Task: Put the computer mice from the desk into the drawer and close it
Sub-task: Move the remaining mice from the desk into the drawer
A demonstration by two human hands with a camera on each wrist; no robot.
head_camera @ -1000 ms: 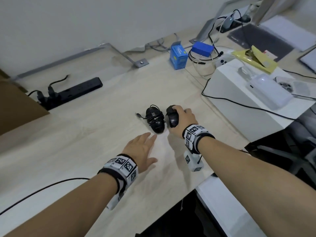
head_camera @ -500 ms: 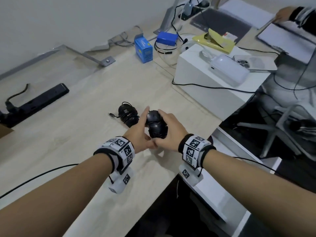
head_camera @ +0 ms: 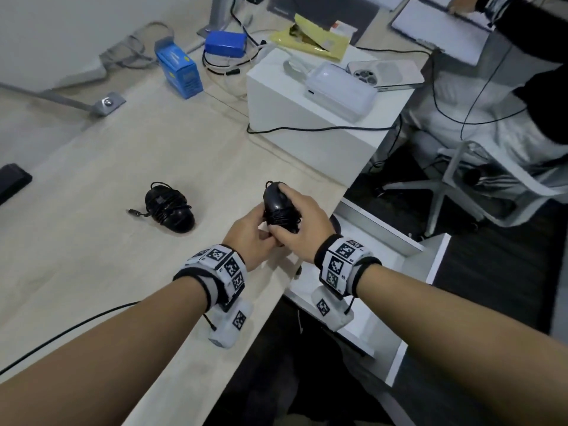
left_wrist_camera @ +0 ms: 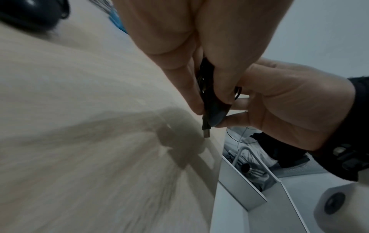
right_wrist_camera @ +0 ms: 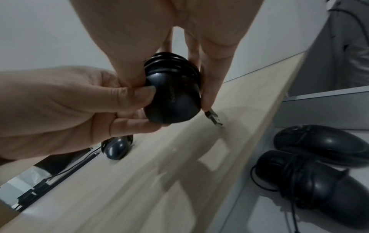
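Observation:
Both my hands hold one black mouse (head_camera: 278, 207) with its cable wound round it, just above the desk's right edge. My right hand (head_camera: 299, 226) grips it from the right and above, my left hand (head_camera: 256, 232) pinches its near end. Its USB plug (right_wrist_camera: 214, 119) sticks out below my fingers. A second wrapped black mouse (head_camera: 170, 207) lies on the wooden desk (head_camera: 92, 256) to the left. The white drawer (head_camera: 381, 229) stands open under the desk edge; the right wrist view shows two black mice (right_wrist_camera: 319, 141) (right_wrist_camera: 311, 181) lying in it.
A white box (head_camera: 307, 127) carrying a white device (head_camera: 338, 90) stands at the desk's far right, with a black cable across its front. A blue carton (head_camera: 179, 72) and a power strip (head_camera: 12, 182) lie further back. Another person (head_camera: 522, 96) sits on a chair at the right.
My right hand lifted the mouse off the desk and carried it right toward the desk edge. My left hand came up from the desk and took hold of it too.

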